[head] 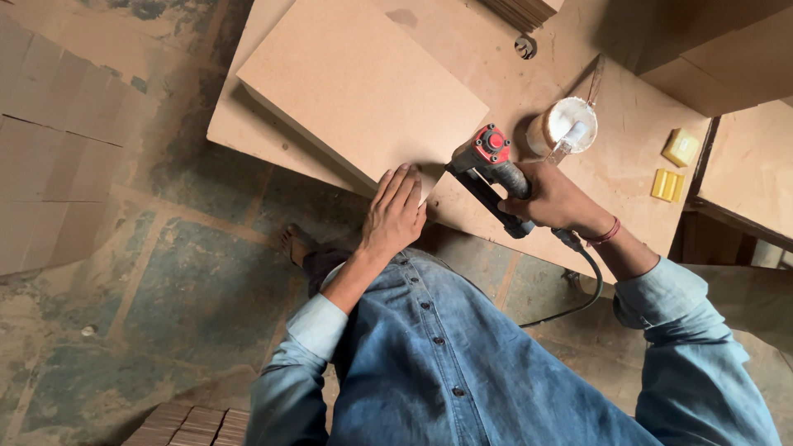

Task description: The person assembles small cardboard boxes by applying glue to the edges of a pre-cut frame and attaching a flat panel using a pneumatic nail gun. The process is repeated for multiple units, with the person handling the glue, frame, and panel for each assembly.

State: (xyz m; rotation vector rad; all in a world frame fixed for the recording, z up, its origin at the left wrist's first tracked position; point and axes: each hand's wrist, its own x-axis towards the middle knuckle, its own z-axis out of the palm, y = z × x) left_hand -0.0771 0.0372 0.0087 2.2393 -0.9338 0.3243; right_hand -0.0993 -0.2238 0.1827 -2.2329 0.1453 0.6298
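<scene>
Pressing flat with fingers spread, the left hand is holding the board at its near corner on the bench — the right hand is gripping the nail gun just beside that corner, its nose hidden.

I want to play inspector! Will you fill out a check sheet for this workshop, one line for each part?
Surface: brown work board, dusty and bare in places, set low over the floor.
Job's things: flat panel lying on the board; nail gun with a red cap at the panel's near corner.
Clutter: round white tub with a brush in it; two yellow blocks; a small metal ring.
Hands: left hand flat on the panel's corner; right hand gripping the nail gun.
Cables: black hose running from the gun's handle toward the floor.
Surroundings: worn floor, stacked boards at left, wooden boxes at right.
</scene>
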